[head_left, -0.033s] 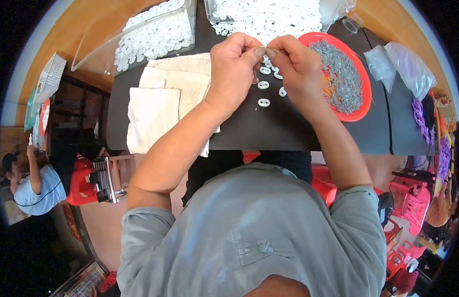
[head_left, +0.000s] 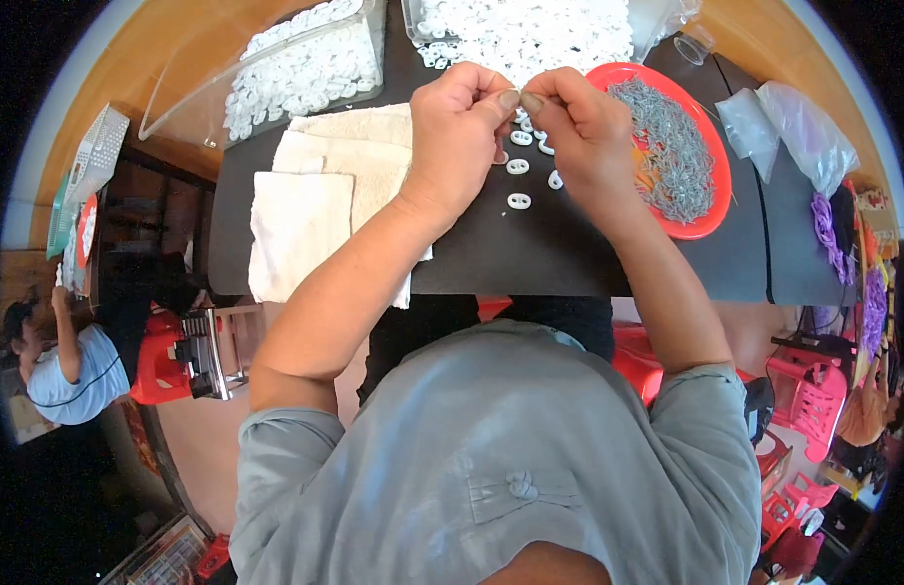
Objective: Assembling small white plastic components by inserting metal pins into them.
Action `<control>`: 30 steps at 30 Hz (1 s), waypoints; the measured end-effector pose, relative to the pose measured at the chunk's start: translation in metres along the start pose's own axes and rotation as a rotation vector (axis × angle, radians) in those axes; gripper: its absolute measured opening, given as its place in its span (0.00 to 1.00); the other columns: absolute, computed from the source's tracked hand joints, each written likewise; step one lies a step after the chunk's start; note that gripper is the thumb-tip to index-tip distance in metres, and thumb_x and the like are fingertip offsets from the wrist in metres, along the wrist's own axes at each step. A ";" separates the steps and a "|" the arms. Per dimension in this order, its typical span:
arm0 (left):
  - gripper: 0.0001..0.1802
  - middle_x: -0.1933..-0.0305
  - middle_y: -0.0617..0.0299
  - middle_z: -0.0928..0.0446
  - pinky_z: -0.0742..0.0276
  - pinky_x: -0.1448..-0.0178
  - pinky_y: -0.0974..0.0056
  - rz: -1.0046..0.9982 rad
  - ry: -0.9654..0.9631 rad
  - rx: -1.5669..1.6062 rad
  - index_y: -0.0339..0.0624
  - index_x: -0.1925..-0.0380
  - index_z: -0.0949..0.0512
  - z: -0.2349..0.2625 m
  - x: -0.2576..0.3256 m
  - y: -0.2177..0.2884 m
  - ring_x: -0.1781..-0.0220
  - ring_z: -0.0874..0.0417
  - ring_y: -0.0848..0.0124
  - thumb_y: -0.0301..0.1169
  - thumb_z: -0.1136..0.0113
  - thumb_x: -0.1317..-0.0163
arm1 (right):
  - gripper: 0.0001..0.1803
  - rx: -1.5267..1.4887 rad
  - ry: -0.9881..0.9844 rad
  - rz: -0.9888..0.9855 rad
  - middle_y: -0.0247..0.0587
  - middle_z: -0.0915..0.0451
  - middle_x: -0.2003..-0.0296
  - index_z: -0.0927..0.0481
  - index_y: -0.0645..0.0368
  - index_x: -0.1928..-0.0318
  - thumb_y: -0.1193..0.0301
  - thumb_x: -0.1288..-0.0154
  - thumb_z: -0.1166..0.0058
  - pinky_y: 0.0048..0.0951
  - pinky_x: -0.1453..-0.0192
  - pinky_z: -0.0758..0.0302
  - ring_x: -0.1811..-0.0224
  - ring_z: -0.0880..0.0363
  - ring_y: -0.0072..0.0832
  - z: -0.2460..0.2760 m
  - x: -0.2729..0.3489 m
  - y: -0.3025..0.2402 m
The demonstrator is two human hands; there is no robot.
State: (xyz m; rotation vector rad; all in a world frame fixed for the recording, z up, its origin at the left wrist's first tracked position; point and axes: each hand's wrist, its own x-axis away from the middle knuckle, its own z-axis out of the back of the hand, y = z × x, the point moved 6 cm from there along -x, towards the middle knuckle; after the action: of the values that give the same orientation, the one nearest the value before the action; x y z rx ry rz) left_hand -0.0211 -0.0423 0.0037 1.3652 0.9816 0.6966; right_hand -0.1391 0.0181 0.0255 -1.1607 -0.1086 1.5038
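Note:
My left hand (head_left: 461, 132) and my right hand (head_left: 583, 127) meet fingertip to fingertip over the far middle of the black table (head_left: 530, 258). Both pinch one small part between thumbs and forefingers; it is mostly hidden by the fingers. Just below the fingertips several small white oval rings (head_left: 518, 167) lie loose on the table. A red plate (head_left: 710, 219) holding a heap of small grey metal pieces (head_left: 666, 146) sits right beside my right hand.
A clear tub of white rings (head_left: 306, 73) stands at the far left, and a pile of white rings (head_left: 530, 34) at the far middle. Folded white towels (head_left: 306, 210) lie under my left forearm. Clear plastic bags (head_left: 788, 127) lie at the right. Another person (head_left: 67, 366) sits low left by red stools.

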 end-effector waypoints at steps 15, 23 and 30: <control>0.04 0.72 0.62 0.24 0.28 0.77 0.71 0.123 0.020 0.162 0.35 0.67 0.24 0.000 -0.002 -0.009 0.73 0.25 0.75 0.25 0.45 0.35 | 0.05 -0.106 0.006 -0.141 0.27 0.24 0.75 0.21 0.61 0.62 0.72 0.32 0.47 0.16 0.71 0.30 0.72 0.28 0.12 -0.001 0.002 0.014; 0.04 0.73 0.63 0.24 0.28 0.77 0.72 0.089 0.024 0.125 0.35 0.68 0.24 0.000 -0.002 -0.009 0.74 0.25 0.77 0.24 0.45 0.35 | 0.05 -0.079 0.025 -0.062 0.28 0.24 0.76 0.21 0.61 0.63 0.73 0.32 0.46 0.17 0.72 0.30 0.73 0.28 0.13 0.000 0.000 0.009; 0.04 0.73 0.63 0.24 0.28 0.78 0.72 0.090 0.040 0.076 0.34 0.69 0.23 0.000 0.000 -0.005 0.75 0.26 0.78 0.24 0.44 0.36 | 0.04 -0.065 0.045 -0.043 0.28 0.24 0.76 0.21 0.61 0.64 0.73 0.33 0.46 0.17 0.73 0.30 0.74 0.28 0.13 0.002 0.000 0.008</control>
State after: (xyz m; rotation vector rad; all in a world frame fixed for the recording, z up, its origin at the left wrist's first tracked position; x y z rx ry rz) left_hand -0.0223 -0.0430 -0.0012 1.4740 0.9911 0.7634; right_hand -0.1459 0.0164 0.0213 -1.2360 -0.1520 1.4450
